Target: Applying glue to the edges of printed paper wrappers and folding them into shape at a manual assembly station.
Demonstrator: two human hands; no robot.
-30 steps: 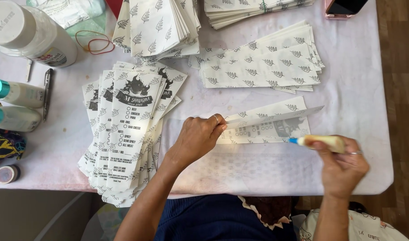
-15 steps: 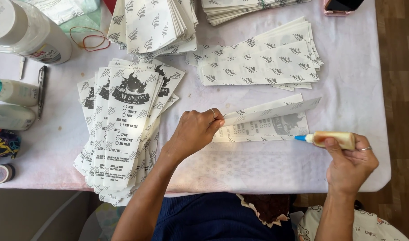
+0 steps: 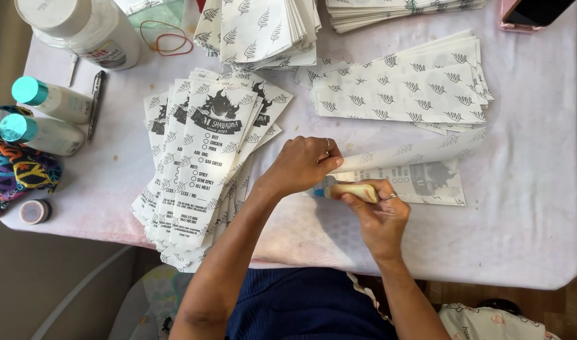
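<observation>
I see my left hand (image 3: 304, 165) pinching a printed paper sleeve's (image 3: 420, 179) lifted flap mid-table, while my right hand (image 3: 379, 214) grips a small glue bottle (image 3: 351, 190) closed-fisted, tip against the sleeve.

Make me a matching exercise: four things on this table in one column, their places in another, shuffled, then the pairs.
Things:
1. glue tube
2. rubber bands
3. phone
4. pen

Places:
A. far right corner of the table
B. in the right hand
C. beside the teal-capped bottles
D. right of the big white jar

Pairs: 1-B, 2-D, 3-A, 4-C
</observation>
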